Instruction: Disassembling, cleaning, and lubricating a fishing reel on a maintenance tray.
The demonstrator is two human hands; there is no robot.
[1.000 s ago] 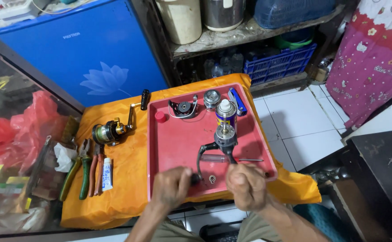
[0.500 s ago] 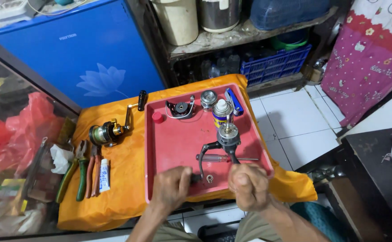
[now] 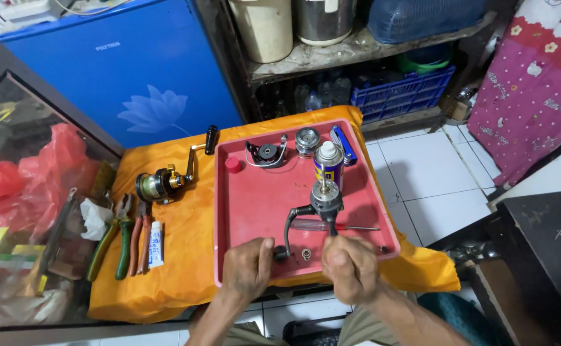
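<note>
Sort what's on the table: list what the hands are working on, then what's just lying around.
In hand: grey reel body held by right hand; its crank knob by left hand; small ring; screwdriver.

Lying about: spray can, gold reel, pliers, tube, red cap.

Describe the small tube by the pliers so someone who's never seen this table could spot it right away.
Start at the orange cloth, left of the red tray. At its left edge lie the pliers, green and orange handled. The tube lies just right of them: white with a blue cap end, the only soft, short thing in that row.
</note>
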